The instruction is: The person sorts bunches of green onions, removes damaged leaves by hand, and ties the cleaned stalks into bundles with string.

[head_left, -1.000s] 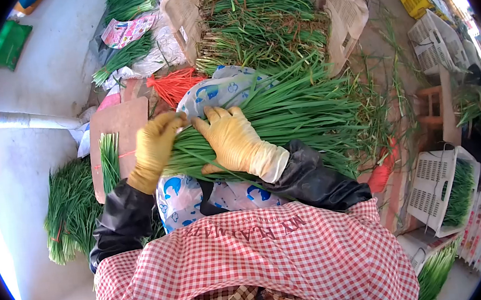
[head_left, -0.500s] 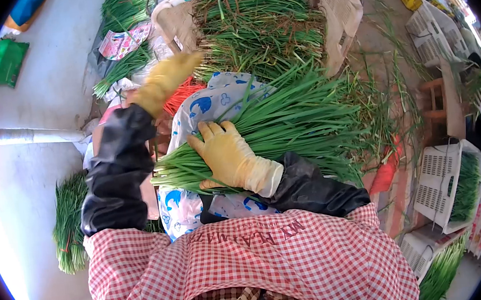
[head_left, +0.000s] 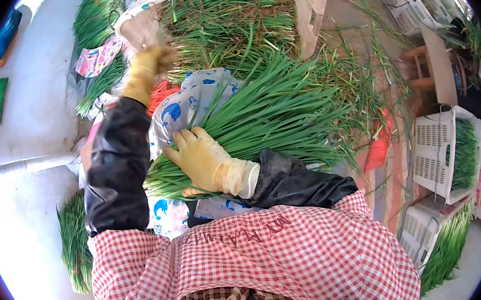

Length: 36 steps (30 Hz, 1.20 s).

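Note:
My right hand, in a yellow glove, lies with fingers apart on a large pile of green leafy stalks across my lap; its thumb and fingers straddle the pale stem ends. My left hand, gloved too, is raised at the near left corner of a white crate full of stalks with brownish bits. Its fingertips are blurred, so what they hold, if anything, cannot be made out. Beneath the pile is a plastic sheet with blue prints. Red ties lie just below my left hand.
Tied green bundles lie at the left by the wall. More greens lie at the upper left. At the right are white crates, a wooden stool, a red bag and scattered leaves.
My left hand has gone from the stem ends beside my right hand up to the crate's edge. My right hand has stayed on the pile. The whole view has shifted.

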Each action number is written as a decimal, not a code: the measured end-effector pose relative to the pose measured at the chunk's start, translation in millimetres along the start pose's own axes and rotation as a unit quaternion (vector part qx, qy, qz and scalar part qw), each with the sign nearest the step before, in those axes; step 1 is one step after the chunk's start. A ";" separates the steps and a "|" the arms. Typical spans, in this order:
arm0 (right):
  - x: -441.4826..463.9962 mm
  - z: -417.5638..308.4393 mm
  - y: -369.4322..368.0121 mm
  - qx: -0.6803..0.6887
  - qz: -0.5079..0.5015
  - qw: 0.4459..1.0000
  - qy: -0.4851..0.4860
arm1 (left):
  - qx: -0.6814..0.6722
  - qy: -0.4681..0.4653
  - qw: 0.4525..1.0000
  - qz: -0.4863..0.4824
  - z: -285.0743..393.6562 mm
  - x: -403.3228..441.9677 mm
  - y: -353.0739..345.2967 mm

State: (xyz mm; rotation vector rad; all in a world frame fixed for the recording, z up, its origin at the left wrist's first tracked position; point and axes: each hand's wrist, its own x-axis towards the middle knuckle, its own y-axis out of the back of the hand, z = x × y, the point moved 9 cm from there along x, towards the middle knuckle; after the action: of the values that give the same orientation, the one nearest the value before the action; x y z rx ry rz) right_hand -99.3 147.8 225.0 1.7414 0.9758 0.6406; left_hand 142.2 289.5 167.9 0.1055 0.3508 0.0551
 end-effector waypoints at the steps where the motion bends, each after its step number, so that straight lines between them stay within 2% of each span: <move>1: 1.2 -8.1 -0.3 0.005 -0.002 1.000 0.022 | -0.040 -0.057 0.995 0.077 23.0 7.4 53.8; 3: -2.4 -0.5 8.4 0.017 0.043 0.999 0.009 | 0.032 -0.042 0.993 0.107 45.7 -4.4 73.1; 4: -2.4 -0.2 7.7 0.017 0.079 0.997 0.005 | 0.116 -0.060 0.978 0.163 73.3 -36.4 68.6; 5: -1.6 -1.6 9.9 0.016 0.061 0.998 0.000 | 0.201 -0.075 0.952 0.216 94.5 -70.2 60.9; 6: -1.6 -2.4 9.9 0.019 0.084 0.996 0.010 | 0.205 -0.070 0.948 0.234 78.7 -87.6 86.7; 7: -1.5 -2.2 10.1 0.020 0.107 0.994 0.012 | 0.328 -0.179 0.924 0.084 61.4 -92.5 80.2; 8: -0.7 -4.0 10.3 0.020 0.108 0.994 0.012 | 0.433 -0.281 0.853 -0.079 32.3 -105.4 62.8; 9: -0.9 -2.9 10.1 0.032 0.099 0.995 0.011 | 0.511 -0.373 0.735 -0.243 6.1 -129.0 33.8; 11: -1.8 4.8 10.7 0.040 0.095 0.995 -0.008 | 0.494 -0.053 0.828 -0.258 0.9 -197.7 -5.6; 12: -2.4 3.1 12.1 0.044 0.102 0.994 0.002 | 0.490 0.094 0.836 -0.228 1.1 -242.3 -20.4; 13: -3.8 1.6 13.2 0.048 0.109 0.993 0.013 | 0.373 0.003 0.892 -0.254 -16.6 -258.6 -19.7; 15: -9.2 4.4 15.6 0.059 0.119 0.991 0.014 | 0.462 -0.058 0.851 -0.243 -11.9 -285.3 -29.1; 16: -13.7 1.6 20.1 0.063 0.137 0.988 0.043 | 0.512 -0.048 0.831 -0.213 -12.9 -291.0 -29.8; 17: -19.3 -2.0 25.2 0.069 0.154 0.983 0.073 | 0.511 -0.049 0.830 -0.218 -17.9 -293.0 -32.6; 19: -39.8 6.5 39.7 0.089 0.164 0.980 0.066 | 0.538 -0.080 0.826 -0.149 -20.7 -291.7 -28.1; 21: -67.3 26.4 40.1 0.113 0.169 0.979 -0.021 | 0.526 -0.109 0.835 -0.119 -30.0 -296.9 -24.5; 24: -99.8 10.0 12.0 0.126 0.096 0.987 0.023 | 0.542 -0.165 0.819 -0.089 -45.6 -309.4 -24.4; 27: -105.0 7.9 11.6 0.115 0.093 0.989 0.024 | 0.520 -0.167 0.835 -0.065 -49.3 -320.5 -29.2; 28: -104.6 6.5 12.5 0.100 0.096 0.990 0.032 | 0.512 -0.124 0.846 -0.087 -57.0 -319.2 -25.3; 29: -104.1 5.8 12.5 0.099 0.096 0.990 0.034 | 0.512 -0.124 0.846 -0.086 -52.0 -318.0 -21.0; 31: -101.9 3.1 14.4 0.078 0.105 0.991 0.039 | 0.423 -0.075 0.876 -0.218 -37.4 -316.1 -30.9; 32: -100.8 1.6 15.1 0.079 0.106 0.990 0.045 | 0.394 -0.018 0.874 -0.284 -27.9 -316.0 -35.6; 33: -99.7 2.1 14.8 0.081 0.101 0.991 0.042 | 0.396 -0.017 0.875 -0.279 -18.0 -306.8 -30.6; 35: -99.6 1.9 14.8 0.081 0.095 0.991 0.042 | 0.476 0.022 0.816 -0.327 -21.2 -295.0 -23.5; 36: -99.4 1.9 15.4 0.084 0.096 0.991 0.042 | 0.515 -0.012 0.815 -0.265 -13.2 -280.2 -17.6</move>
State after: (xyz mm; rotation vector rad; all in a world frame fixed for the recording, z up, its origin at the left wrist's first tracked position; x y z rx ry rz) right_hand -146.0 60.2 240.9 1.9888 0.9491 0.7780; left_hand -124.5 253.1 248.8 1.0849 0.3422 -0.7099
